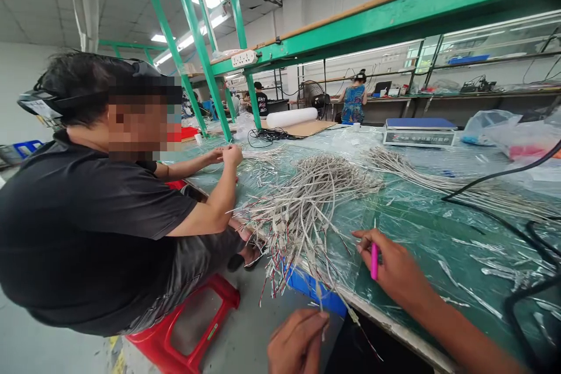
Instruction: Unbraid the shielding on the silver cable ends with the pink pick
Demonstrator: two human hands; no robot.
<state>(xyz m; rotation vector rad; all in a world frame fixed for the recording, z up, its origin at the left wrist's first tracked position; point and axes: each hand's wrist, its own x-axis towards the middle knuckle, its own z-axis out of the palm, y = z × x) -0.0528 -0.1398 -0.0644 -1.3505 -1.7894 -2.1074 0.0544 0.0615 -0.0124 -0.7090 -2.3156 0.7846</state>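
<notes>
My right hand (392, 266) is over the table's front part, closed around a slim pink pen-like tool (374, 261) with a thin pale tip pointing up. Lower down, just off the table edge, my left hand (298, 340) pinches the end of a thin pale cable (321, 302). Its fingers partly hide that end. A large tangled pile of grey-white cables (313, 193) lies between me and the co-worker, their stripped red, green, black and white wire ends hanging over the edge. One loose cable end (354, 317) dangles to the right of my left hand.
A co-worker (96, 204) sits at the left on a red stool (193, 321), both hands raised over the table. More cables (421, 175), a scale (418, 131), plastic bags (493, 127) and black cords (517, 234) lie to the right. A blue bin (313, 289) is below the edge.
</notes>
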